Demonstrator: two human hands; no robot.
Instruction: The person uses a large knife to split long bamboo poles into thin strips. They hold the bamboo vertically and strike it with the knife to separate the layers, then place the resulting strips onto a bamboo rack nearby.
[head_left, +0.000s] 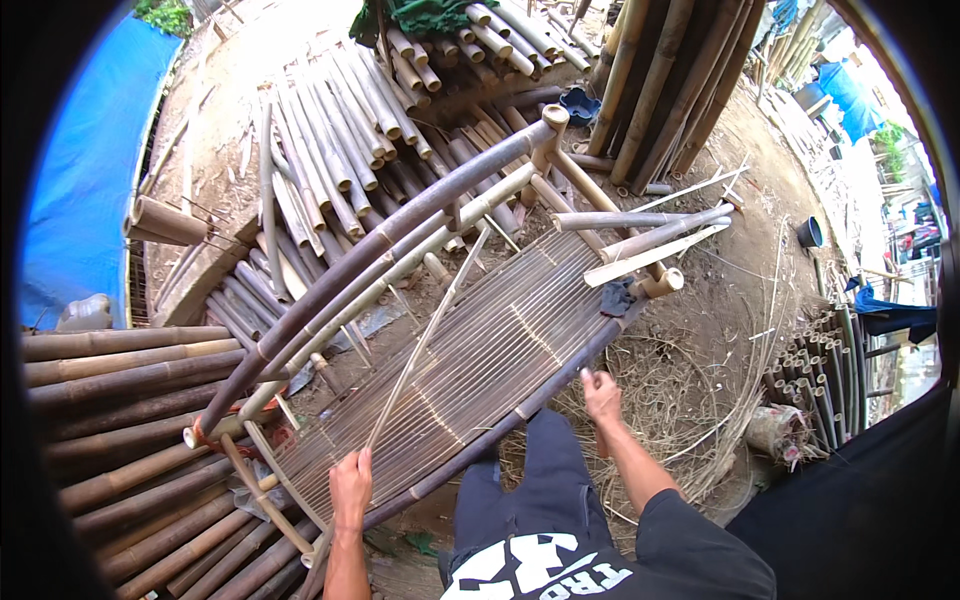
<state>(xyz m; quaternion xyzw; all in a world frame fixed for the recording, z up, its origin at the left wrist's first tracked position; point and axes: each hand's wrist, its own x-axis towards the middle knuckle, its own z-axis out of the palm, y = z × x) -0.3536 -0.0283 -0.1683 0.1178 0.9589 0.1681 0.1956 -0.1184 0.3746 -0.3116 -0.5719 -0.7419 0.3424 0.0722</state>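
A bamboo bench point(440, 375) with a slatted seat and a pole backrest stands before me. My left hand point(350, 487) is closed around the near end of a long thin bamboo strip point(425, 340), which slants up and away over the slats toward the backrest. Past the bench's dark front pole, my right hand point(603, 397) is closed. A small pale tip shows above its fingers and something brown below; what it holds I cannot make out. A dark crumpled cloth point(617, 298) lies at the seat's right end, near some loose bamboo pieces point(655, 240).
Thick bamboo poles point(130, 410) are stacked close on the left. More cut poles point(330, 150) lie behind the bench, and tall ones point(665, 90) stand at the back right. Shavings point(680, 410) cover the ground on my right, near a bundle of short poles point(815, 370) and a dark bucket point(810, 233).
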